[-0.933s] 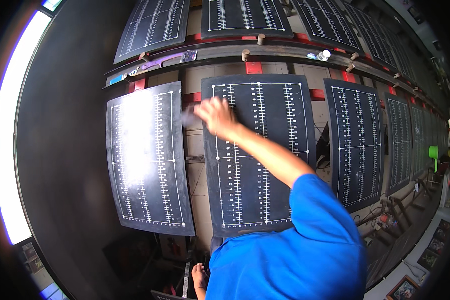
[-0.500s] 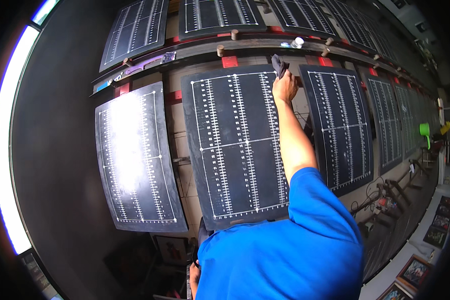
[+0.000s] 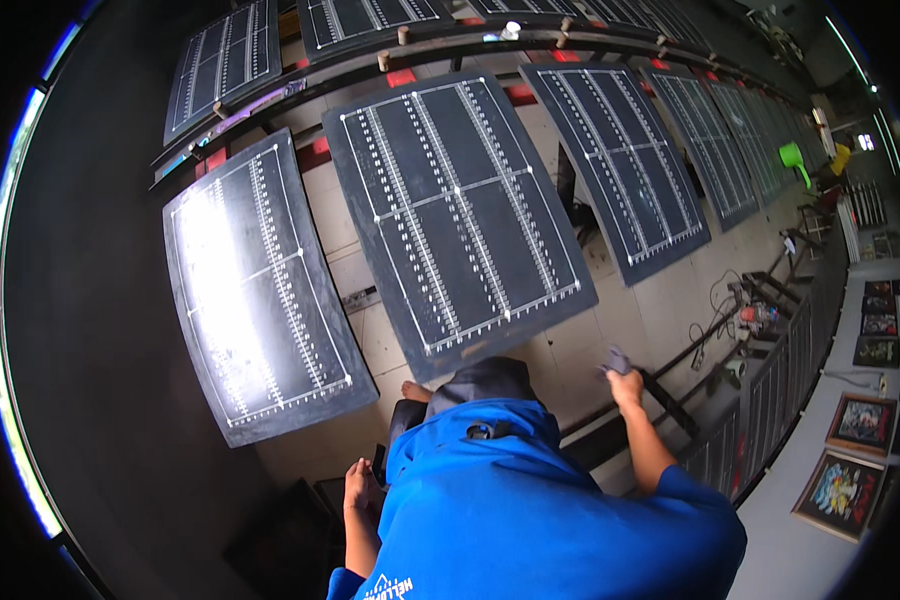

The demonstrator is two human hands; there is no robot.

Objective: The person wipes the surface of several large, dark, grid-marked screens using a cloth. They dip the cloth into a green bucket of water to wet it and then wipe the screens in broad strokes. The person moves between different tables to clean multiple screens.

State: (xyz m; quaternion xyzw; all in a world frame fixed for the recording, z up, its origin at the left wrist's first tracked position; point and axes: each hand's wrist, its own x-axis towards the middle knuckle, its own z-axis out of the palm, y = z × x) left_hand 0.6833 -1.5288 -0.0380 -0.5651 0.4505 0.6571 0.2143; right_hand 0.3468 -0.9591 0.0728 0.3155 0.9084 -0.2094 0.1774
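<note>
My right hand [image 3: 625, 385] is closed round a bunched dark grey cloth [image 3: 615, 362], held out to my right, apart from the panels. In front of me lies a large black panel [image 3: 490, 230] marked with white lines, ticks and small figures. My left hand [image 3: 357, 484] is low at my left side, fingers curled against a small dark object [image 3: 378, 464] whose kind I cannot make out. To the left, a similar panel [image 3: 270, 300] carries a bright glare. Another marked panel [image 3: 625, 165] lies to the right of the middle one.
A dark rail [image 3: 340, 68] with upright wooden pegs runs behind the panels, with a white jar [image 3: 511, 31] on it. More panels lie beyond. On the right are a green dipper [image 3: 794, 160], a metal frame [image 3: 670, 400], cables and framed pictures [image 3: 843, 495].
My right hand has left the far right corner of the middle panel and come back low to my right, still with the cloth. My left hand has risen a little; the view has shifted.
</note>
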